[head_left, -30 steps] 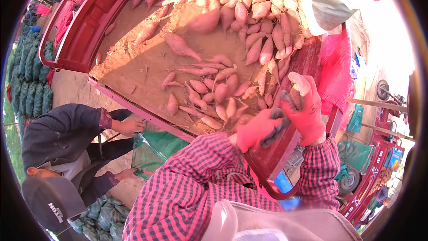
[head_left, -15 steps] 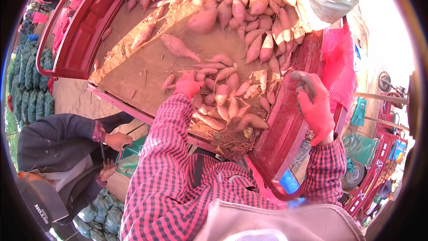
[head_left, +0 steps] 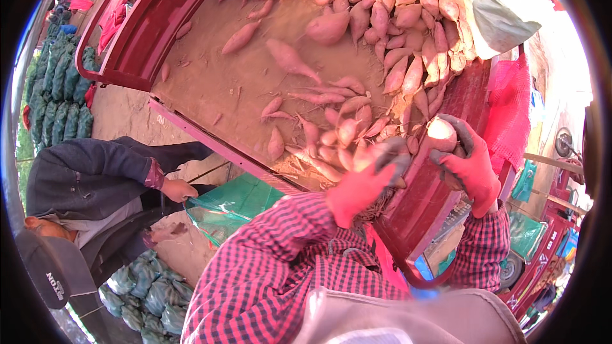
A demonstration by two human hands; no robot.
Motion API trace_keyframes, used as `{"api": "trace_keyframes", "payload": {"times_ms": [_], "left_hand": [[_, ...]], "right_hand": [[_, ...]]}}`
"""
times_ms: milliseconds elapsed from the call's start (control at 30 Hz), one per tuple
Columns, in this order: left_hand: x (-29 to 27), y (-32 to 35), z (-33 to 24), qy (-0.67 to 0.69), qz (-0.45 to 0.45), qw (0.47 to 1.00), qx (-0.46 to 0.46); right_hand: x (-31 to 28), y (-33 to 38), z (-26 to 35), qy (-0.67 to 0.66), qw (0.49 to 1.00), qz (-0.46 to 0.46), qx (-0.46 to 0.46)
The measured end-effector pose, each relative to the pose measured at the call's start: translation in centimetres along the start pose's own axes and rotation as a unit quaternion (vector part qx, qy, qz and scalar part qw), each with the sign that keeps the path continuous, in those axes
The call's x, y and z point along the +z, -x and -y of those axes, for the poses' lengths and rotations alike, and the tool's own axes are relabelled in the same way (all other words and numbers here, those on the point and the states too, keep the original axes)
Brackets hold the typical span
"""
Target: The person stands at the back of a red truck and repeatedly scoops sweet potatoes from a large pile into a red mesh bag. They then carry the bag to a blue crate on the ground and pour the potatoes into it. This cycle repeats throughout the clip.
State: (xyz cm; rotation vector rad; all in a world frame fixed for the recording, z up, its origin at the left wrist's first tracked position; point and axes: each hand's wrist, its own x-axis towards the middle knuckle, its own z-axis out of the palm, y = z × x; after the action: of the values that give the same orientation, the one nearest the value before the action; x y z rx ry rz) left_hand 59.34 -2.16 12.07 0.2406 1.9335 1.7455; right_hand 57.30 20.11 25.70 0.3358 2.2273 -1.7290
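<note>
Reddish sweet potatoes lie on the dusty bed of a red cart, heaped at the far right. A smaller cluster of sweet potatoes sits near me, partly behind my gloved left hand. Motion blurs that hand's fingers, so whether they hold anything is unclear. My right hand, also in a red glove with grey fingers, is closed round a sweet potato over the cart's right side wall. Something more shows below it in the grip, too covered to make out.
At the left, a person in dark clothes holds an outspread green mesh bag. Filled green bags stand at the far left, others lower down. Red netting hangs over the right wall, below a pale sack.
My left hand has moved right and nearer, away from the cluster's left end. My right hand, earlier raised with fingers curled, now grips a sweet potato. The other person's green bag is more spread out.
</note>
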Motion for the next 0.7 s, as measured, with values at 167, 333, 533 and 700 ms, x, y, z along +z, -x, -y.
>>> {"api": "trace_keyframes", "payload": {"times_ms": [167, 333, 533, 700], "left_hand": [[-13.0, 1.5, 11.1, -0.394, -0.25, 0.832, -0.3], [-19.3, 1.5, 20.0, -0.221, -0.268, 0.862, -0.369], [-16.5, 2.8, 10.9, 0.596, 0.06, 0.8, 0.03], [-7.7, 2.5, -3.9, 0.601, 0.248, 0.759, 0.039]], "right_hand": [[-1.2, 0.2, -0.8, -0.183, 0.981, -0.059, 0.011], [-1.6, 0.7, -0.5, -0.182, 0.983, -0.023, 0.014], [-2.7, 1.7, -0.5, -0.178, 0.98, 0.028, -0.079], [-1.7, 8.5, 0.3, -0.312, 0.94, 0.072, -0.122]]}}
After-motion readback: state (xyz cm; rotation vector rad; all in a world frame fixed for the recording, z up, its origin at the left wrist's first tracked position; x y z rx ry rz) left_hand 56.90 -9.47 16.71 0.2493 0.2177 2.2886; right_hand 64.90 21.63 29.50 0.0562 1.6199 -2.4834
